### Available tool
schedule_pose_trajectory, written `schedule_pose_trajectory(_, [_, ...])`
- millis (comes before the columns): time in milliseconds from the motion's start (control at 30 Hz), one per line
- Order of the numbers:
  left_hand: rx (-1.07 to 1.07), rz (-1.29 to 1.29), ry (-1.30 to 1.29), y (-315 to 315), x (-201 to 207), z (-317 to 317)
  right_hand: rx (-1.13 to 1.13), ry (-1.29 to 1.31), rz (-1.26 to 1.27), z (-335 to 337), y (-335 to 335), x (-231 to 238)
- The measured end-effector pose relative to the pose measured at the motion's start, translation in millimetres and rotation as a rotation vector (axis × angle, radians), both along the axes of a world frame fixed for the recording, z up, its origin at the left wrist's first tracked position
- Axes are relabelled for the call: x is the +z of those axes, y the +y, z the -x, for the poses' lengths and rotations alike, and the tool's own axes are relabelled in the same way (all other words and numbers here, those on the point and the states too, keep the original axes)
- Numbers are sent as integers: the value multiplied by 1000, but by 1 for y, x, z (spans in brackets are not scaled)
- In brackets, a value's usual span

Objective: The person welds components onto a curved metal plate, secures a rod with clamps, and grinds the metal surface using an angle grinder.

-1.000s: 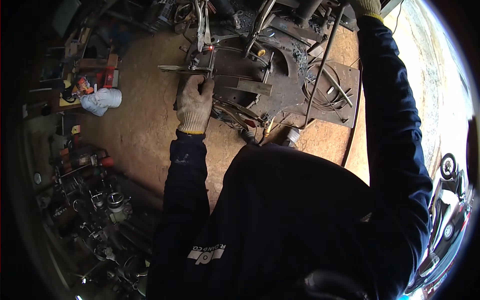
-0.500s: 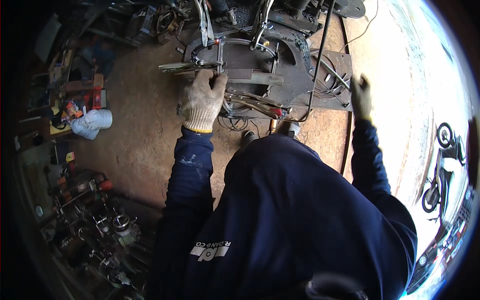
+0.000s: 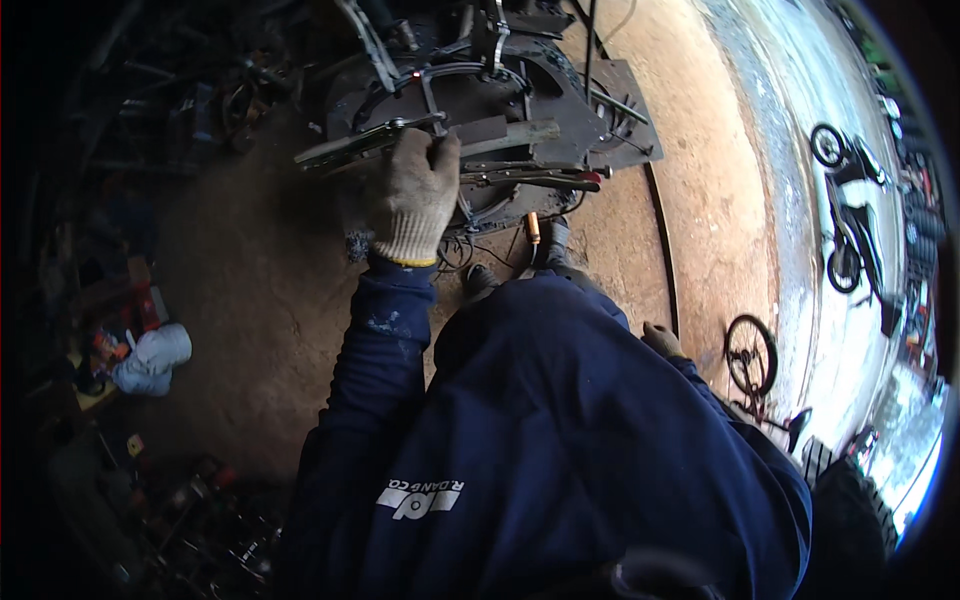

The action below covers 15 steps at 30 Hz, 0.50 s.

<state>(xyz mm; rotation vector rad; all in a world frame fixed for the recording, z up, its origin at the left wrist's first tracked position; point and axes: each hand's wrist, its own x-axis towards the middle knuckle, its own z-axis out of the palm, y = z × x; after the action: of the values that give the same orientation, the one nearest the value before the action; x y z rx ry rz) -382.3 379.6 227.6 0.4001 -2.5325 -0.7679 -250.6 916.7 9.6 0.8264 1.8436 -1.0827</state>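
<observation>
So the flat grey metal bar [image 3: 525, 136] lies across the dark steel plate [image 3: 575, 105]. Left gloved hand [image 3: 415, 190] is on its left end, thumb and fingers nearly together; can't tell if it's gripping, the glove hides the contact. Right gloved hand [image 3: 661, 341] is off beside the navy jacket [image 3: 560, 400], grip unclear. Long silver locking pliers [image 3: 345, 146] crowd the left hand.

Gloved left fingers [image 3: 411, 147] beside a flat metal bar [image 3: 528, 136], long-handled pliers [image 3: 538, 180] nearby.
</observation>
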Motion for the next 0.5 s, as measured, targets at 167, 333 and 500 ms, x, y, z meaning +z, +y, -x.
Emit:
schedule_pose_trajectory(167, [-57, -137, -234, -12, 20, -9, -190, 71, 111, 1, -30, 4])
schedule_pose_trajectory(333, [-118, -196, -12, -31, 20, -44, -149, 163, 13, 18, -62, 23])
schedule_pose_trajectory(500, [-121, -266, -78, -40, 9, -88, -144, 108, 55, 24, -65, 14])
